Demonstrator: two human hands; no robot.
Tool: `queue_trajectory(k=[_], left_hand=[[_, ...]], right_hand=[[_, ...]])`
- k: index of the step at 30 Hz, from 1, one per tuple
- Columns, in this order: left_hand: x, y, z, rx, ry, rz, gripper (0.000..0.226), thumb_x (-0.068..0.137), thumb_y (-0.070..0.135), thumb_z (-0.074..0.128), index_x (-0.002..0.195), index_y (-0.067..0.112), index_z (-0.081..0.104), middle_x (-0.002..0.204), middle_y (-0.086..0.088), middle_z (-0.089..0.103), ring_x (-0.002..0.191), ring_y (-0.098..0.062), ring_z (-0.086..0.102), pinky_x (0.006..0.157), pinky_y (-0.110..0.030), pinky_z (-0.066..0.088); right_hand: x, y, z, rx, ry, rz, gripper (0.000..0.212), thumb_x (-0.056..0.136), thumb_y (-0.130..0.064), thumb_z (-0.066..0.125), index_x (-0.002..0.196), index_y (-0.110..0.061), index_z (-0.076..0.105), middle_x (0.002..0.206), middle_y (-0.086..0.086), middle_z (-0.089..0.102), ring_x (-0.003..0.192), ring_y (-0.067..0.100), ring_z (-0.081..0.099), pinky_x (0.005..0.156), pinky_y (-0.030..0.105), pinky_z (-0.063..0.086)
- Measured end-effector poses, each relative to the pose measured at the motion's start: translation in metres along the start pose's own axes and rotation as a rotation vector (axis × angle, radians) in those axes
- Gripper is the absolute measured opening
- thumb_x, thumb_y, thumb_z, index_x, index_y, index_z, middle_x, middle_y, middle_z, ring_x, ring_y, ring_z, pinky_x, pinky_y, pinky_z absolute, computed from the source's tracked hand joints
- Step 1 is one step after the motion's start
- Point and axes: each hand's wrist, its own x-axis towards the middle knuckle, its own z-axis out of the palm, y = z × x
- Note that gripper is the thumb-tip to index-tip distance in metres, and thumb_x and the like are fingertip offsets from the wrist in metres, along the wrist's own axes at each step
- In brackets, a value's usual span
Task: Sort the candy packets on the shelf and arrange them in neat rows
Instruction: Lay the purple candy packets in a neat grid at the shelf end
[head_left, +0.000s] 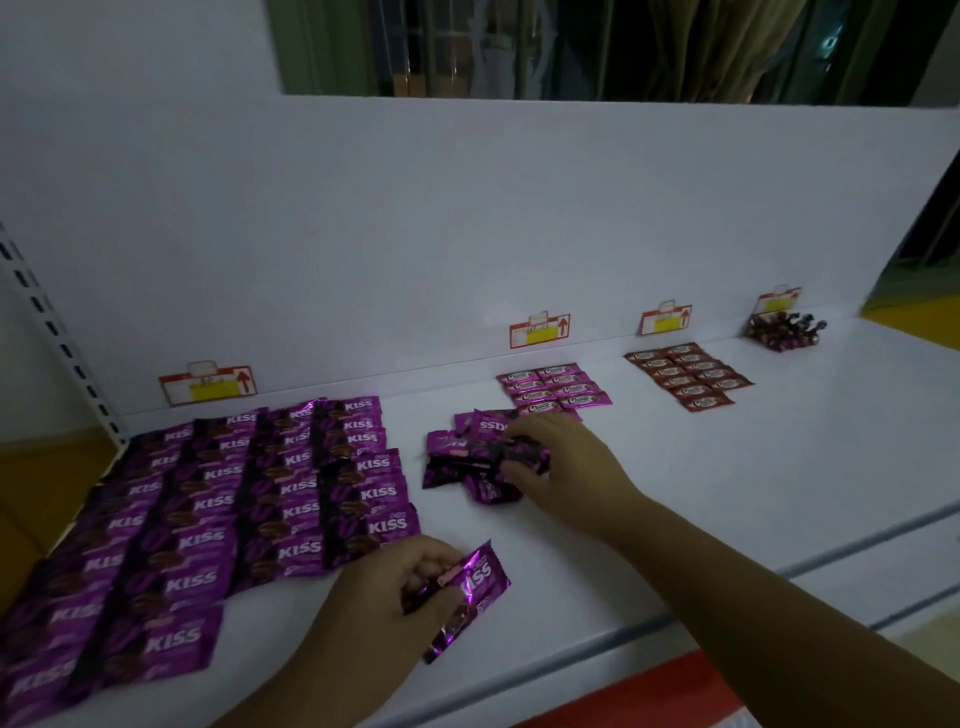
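Between left grip (415, 587) fingers: one purple packet (467, 587), pinched, held just right of the purple rows (218, 509). Lay it flat, logo aligned. Beyond, right grip (545, 457) closes on the loose pile (467, 467) on the shelf (675, 493).

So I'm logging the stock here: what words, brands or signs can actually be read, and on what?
"KISS": purple packets in rows, the packet in the left hand, and upside down on the loose pile under the right hand.
"Choco": small pink-brown packets.
Red up arrow: shelf tags; their print is unreadable.
Brown packets and dark wrapped candies: too blurred.
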Motion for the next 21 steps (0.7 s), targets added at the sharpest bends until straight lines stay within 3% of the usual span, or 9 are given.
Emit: queue_trajectory(k=[4, 9, 12, 15, 17, 21], left_hand=[[0.000, 0.001, 0.000, -0.014, 0.023, -0.004, 0.028, 0.080, 0.009, 0.069, 0.085, 0.037, 0.068, 0.085, 0.015, 0.070, 0.080, -0.007, 0.066, 0.073, -0.029, 0.056], [-0.003, 0.002, -0.003, -0.074, 0.013, 0.000, 0.027, 0.081, 0.008, 0.069, 0.087, 0.035, 0.068, 0.086, 0.008, 0.071, 0.079, -0.011, 0.068, 0.073, -0.035, 0.057], [-0.003, 0.000, -0.004, -0.091, 0.002, -0.001, 0.027, 0.081, 0.010, 0.069, 0.085, 0.036, 0.068, 0.086, 0.009, 0.071, 0.077, -0.011, 0.068, 0.072, -0.035, 0.058], [-0.004, 0.003, -0.006, -0.113, 0.006, -0.002, 0.026, 0.080, 0.010, 0.070, 0.082, 0.036, 0.069, 0.086, 0.007, 0.071, 0.077, -0.011, 0.068, 0.072, -0.035, 0.057], [-0.007, 0.005, -0.010, -0.107, 0.024, 0.003, 0.022, 0.079, 0.015, 0.072, 0.079, 0.037, 0.068, 0.082, 0.007, 0.071, 0.073, -0.009, 0.067, 0.068, -0.031, 0.057], [-0.022, -0.003, -0.030, 0.088, 0.119, 0.039, 0.021, 0.077, 0.022, 0.073, 0.075, 0.041, 0.065, 0.078, 0.023, 0.065, 0.074, 0.003, 0.062, 0.063, -0.011, 0.049]], right_hand=[[0.024, -0.021, 0.015, -0.071, -0.098, 0.033, 0.040, 0.084, -0.041, 0.062, 0.118, -0.019, 0.058, 0.111, 0.000, 0.063, 0.100, 0.018, 0.054, 0.090, 0.031, 0.043], [0.033, -0.024, 0.023, -0.095, -0.164, 0.120, 0.023, 0.081, -0.032, 0.069, 0.102, -0.024, 0.066, 0.100, -0.002, 0.067, 0.098, 0.017, 0.057, 0.098, 0.044, 0.042], [0.032, -0.022, 0.018, 0.013, -0.138, 0.125, 0.020, 0.078, -0.028, 0.073, 0.097, -0.024, 0.069, 0.100, -0.003, 0.068, 0.093, 0.013, 0.060, 0.091, 0.034, 0.048], [0.023, -0.025, 0.009, 0.146, -0.084, 0.109, 0.016, 0.077, -0.024, 0.075, 0.078, -0.029, 0.059, 0.085, -0.012, 0.062, 0.079, 0.006, 0.056, 0.069, 0.015, 0.044], [0.010, -0.027, 0.001, 0.177, -0.084, 0.067, 0.021, 0.076, -0.023, 0.075, 0.075, -0.026, 0.054, 0.080, -0.014, 0.056, 0.074, 0.004, 0.053, 0.063, 0.014, 0.041], [-0.019, -0.032, -0.015, 0.221, -0.080, -0.041, 0.025, 0.072, -0.021, 0.078, 0.074, -0.028, 0.054, 0.081, -0.012, 0.059, 0.072, 0.003, 0.057, 0.064, 0.017, 0.050]])
